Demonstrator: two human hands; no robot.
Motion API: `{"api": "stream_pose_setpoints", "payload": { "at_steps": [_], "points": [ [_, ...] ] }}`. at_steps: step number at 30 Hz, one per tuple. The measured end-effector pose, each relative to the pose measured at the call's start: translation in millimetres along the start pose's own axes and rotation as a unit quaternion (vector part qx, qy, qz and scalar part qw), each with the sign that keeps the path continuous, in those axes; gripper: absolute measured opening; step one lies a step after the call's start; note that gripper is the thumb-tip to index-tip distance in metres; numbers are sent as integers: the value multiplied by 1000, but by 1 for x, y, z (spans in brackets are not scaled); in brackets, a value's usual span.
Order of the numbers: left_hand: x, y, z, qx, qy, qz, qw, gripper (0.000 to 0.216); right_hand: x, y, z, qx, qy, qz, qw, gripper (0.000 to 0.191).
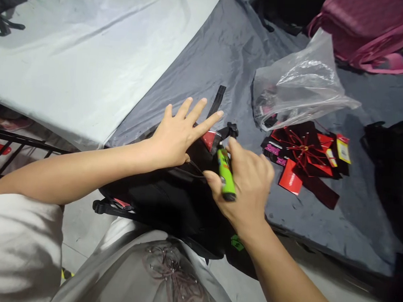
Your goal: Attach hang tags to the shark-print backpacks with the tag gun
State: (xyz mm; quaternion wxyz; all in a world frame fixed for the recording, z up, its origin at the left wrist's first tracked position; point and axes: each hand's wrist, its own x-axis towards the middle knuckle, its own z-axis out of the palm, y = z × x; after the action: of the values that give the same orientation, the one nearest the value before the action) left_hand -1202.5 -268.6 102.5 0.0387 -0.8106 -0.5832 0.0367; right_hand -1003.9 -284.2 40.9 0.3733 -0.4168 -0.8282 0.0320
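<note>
A black backpack [164,207] lies at the table's near edge, against my body. My left hand [178,132] is spread flat over its upper part, fingers apart, with the thumb bent down near a thin dark cord or seam. In my right hand [250,185] is a green lighter [226,172] with a black end, held between thumb and fingers. Its other end points at a red and grey patch [210,140] on the bag. A black strap [218,100] and a black buckle [232,129] stick out just beyond the hands.
Right of the hands lie red and black tags [304,152] with strings. Behind them sits a clear plastic bag [299,84] with small items inside. A pink bag [373,29] stands at the back right. Grey and white sheeting [92,41] covers the table.
</note>
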Motion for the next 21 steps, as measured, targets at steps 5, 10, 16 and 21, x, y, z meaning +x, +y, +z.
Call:
{"api": "stream_pose_setpoints", "payload": {
  "at_steps": [5, 10, 16, 21],
  "points": [
    [4, -4, 2, -35, -22, 1, 999, 112, -10, -5, -22, 150, -23, 40, 988, 28],
    [6, -5, 3, -42, -20, -1, 999, 108, 19, 1, -31, 263, -211, -19, 941, 22],
    [4, -9, 2, -40, -7, 27, 999, 104, 39, 16, -29, 269, -303, -75, 911, 30],
    [5, -8, -3, -32, -34, 23, 999, 106, 36, 14, -29, 245, -316, -98, 911, 28]
  ]
}}
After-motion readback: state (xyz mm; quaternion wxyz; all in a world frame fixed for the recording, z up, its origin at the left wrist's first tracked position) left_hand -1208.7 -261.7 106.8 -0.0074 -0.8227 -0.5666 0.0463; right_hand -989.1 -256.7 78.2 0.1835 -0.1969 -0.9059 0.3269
